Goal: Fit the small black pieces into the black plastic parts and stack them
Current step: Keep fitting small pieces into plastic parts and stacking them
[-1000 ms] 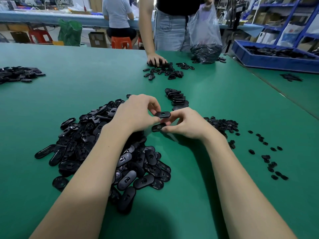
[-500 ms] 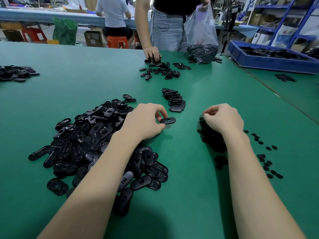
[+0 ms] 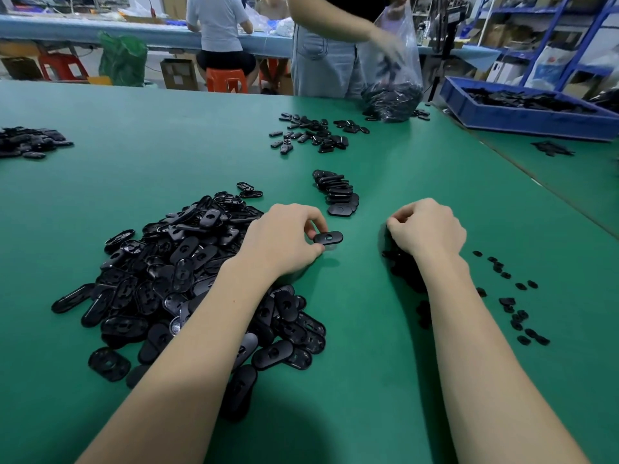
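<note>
With the left hand (image 3: pixel 284 241) pinching an oval part (image 3: pixel 328 237) and the right hand (image 3: pixel 427 226) curled over small pieces (image 3: pixel 402 262) at three o'clock, contents unseen, a fumbled piece could scatter.

A plain green bench (image 3: pixel 385 380) carries glossy black plastic parts (image 3: pixel 174 283) and matte black small pieces (image 3: pixel 517 316), with a blue tray (image 3: pixel 522 120) far right and orange stools (image 3: pixel 226 80) beyond.

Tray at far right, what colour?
Blue tray, holding black parts; shows in the head view.
</note>
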